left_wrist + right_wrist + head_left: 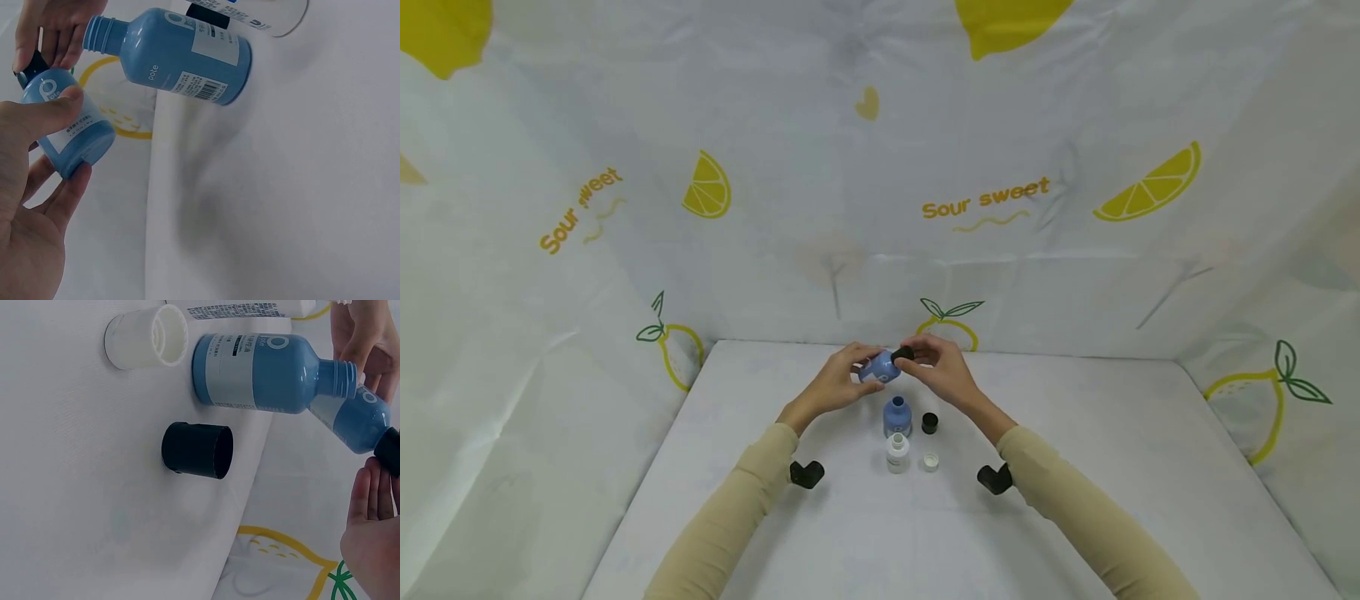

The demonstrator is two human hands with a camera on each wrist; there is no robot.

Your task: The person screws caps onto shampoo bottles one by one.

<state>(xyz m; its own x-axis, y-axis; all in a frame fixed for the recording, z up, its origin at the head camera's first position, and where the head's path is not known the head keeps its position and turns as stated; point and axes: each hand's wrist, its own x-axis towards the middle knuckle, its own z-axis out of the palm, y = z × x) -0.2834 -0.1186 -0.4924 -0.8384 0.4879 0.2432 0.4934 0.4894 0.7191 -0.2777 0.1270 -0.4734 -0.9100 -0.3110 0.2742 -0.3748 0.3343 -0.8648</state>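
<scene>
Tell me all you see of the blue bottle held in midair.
The held blue bottle looks like glossy plastic, round-shouldered, with a white printed label. It tilts in the air beyond the upright blue bottle. The left hand grips its body; the right hand holds the black cap at its neck, tightness unclear.

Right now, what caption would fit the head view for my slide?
Left hand holds a tilted blue bottle while right hand grips its black cap.
</scene>
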